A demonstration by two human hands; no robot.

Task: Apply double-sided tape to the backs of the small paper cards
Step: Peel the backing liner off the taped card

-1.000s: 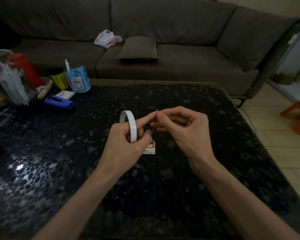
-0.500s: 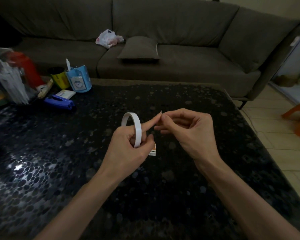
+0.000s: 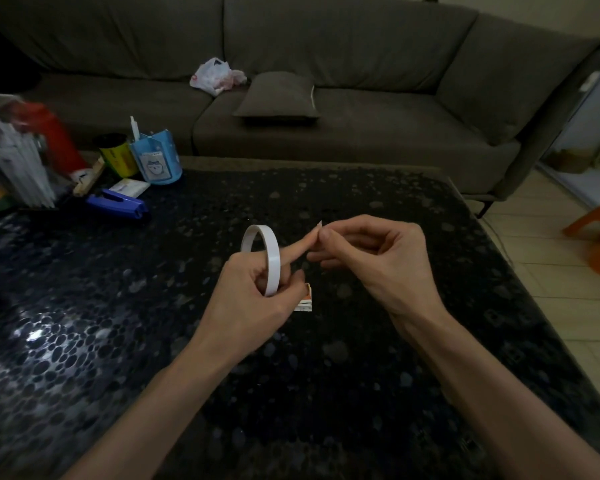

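The left hand (image 3: 253, 299) hovers over the middle of the dark pebble-patterned desk (image 3: 378, 393). Its thumb and lower fingers are curled round the white tape roll (image 3: 270, 259), which stands on edge, while the forefinger stretches out towards 2 o'clock. The right hand (image 3: 371, 258) is just beside it at 3 o'clock. Its fingers are curled, and thumb and forefinger pinch a small white strip (image 3: 319, 224) at the tip of the left forefinger. I cannot tell whether the strip is joined to the roll. A small paper card (image 3: 305, 301) lies flat on the desk at 5 o'clock of the left hand, partly hidden under it. Well apart at 10 o'clock lie a blue stapler (image 3: 116, 204) and a blue pen holder (image 3: 156, 161). A grey sofa (image 3: 361, 133) stands at 12 o'clock.
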